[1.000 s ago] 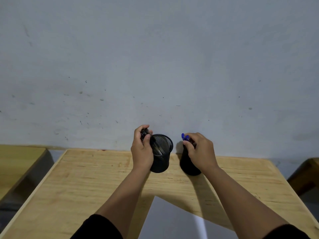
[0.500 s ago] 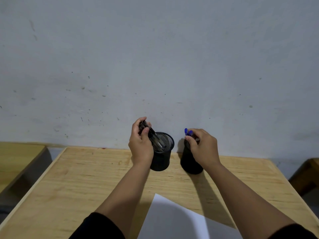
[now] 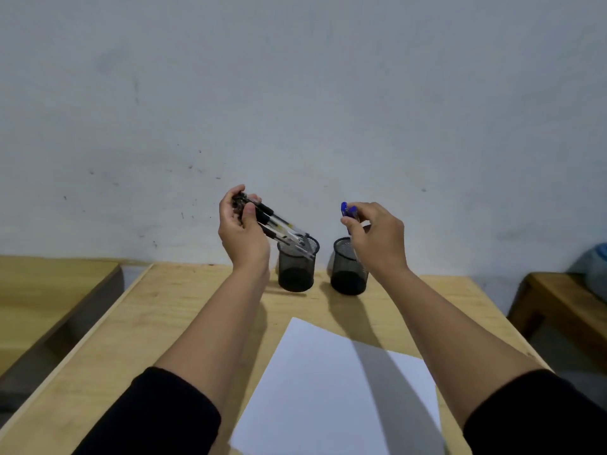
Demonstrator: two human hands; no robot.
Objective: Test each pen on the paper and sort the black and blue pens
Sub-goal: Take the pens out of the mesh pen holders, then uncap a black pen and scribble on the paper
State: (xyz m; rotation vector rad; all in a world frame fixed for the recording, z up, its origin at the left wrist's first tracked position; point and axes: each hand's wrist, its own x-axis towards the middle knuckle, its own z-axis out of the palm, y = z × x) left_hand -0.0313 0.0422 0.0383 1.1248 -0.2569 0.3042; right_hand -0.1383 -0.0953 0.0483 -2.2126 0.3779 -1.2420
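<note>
Tabletop: pens [image 3: 279,226] in hands [image 3: 243,231]

Prob. a classroom or plain study rm, bare scuffed grey wall [image 3: 295,93], pale wood desk [image 3: 164,316] w/ two mesh pen cups [image 3: 297,270] and white paper [image 3: 328,389], similar wood desks either side [image 3: 49,290]

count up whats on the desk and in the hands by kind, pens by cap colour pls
mesh pen cups: 2, left cup and right cup
sheets of paper: 1
black-capped pens, bundle held by the left hand: about 3, overlapping
blue-capped pens, gripped by the right hand: at least 2, partly hidden
total: about 8
</note>
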